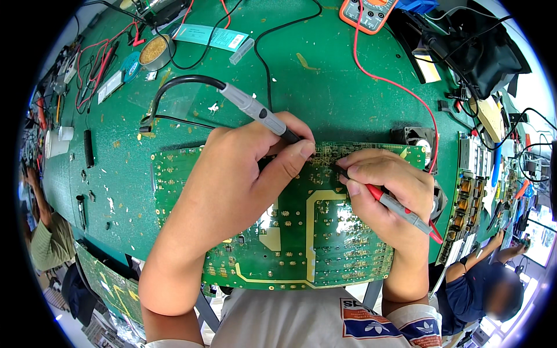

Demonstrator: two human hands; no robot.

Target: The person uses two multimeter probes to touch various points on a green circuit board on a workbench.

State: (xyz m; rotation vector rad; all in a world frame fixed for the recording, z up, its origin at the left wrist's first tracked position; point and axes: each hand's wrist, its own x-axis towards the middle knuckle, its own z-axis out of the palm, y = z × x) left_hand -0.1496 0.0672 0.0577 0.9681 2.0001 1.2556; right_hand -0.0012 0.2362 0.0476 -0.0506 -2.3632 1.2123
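I found the left hand (pixel 250 156), fingers pinching a grey-black probe (pixel 253 109), and the right hand (pixel 400 182), fingers pinching a red-grey probe (pixel 400 209), over the green circuit board (pixel 295 235) at centre frame, and judged that either slipping among closely spaced contacts (pixel 326 154) could bridge two.

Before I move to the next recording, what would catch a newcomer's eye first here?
Probably the large green circuit board in the middle, at the table's near edge. Over its far part, the left hand grips a gray-and-black probe and the right hand a red-and-gray probe. Next might be the orange multimeter, cut off by the picture's top edge, right of centre.
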